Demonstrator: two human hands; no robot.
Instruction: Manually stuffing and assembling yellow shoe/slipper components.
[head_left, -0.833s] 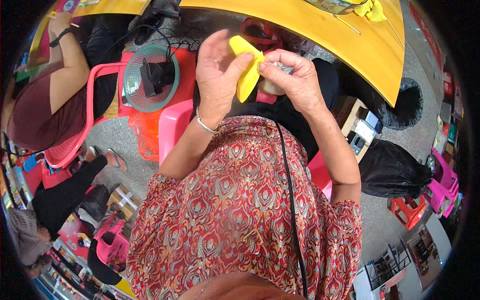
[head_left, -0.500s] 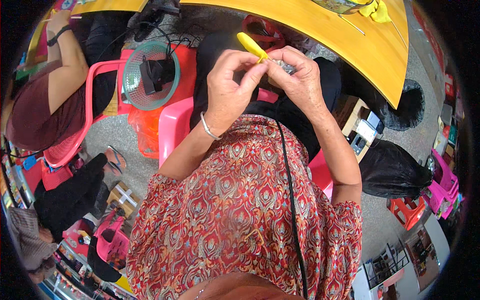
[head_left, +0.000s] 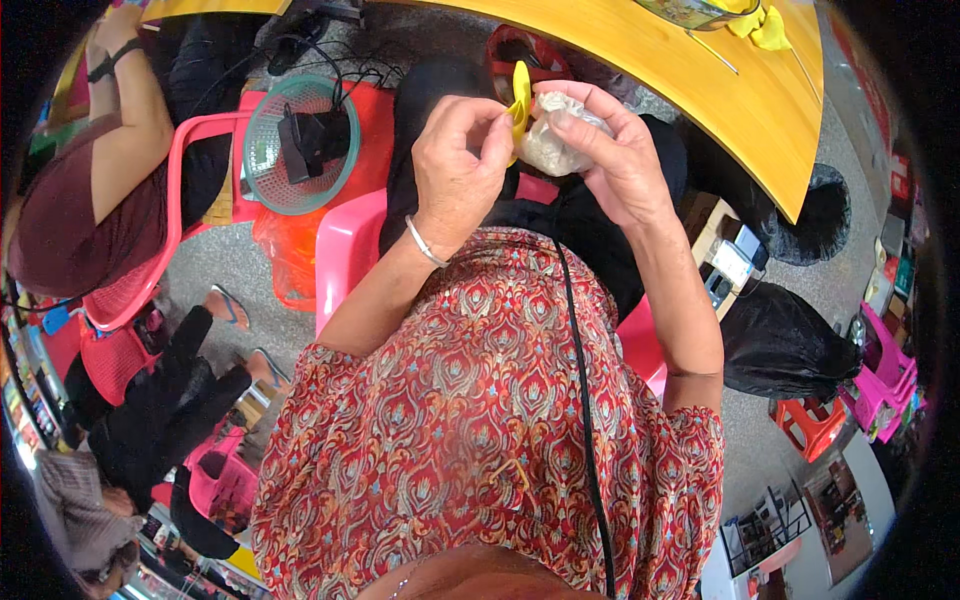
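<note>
Yellow piece (head_left: 521, 84) is pinched by the left hand (head_left: 458, 165), beside a clear bag (head_left: 556, 150) held in the right hand (head_left: 632, 165); yellow bits (head_left: 770, 32) are already laid on the tabletop (head_left: 765, 125); completion cannot be judged.

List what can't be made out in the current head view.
All in the head view:
- Yellow piece: its gripped part, hidden by the left hand.
- Whitish bundle: its right side, covered by the right hand.
- Container on the yellow table: cut off by the top edge.
</note>
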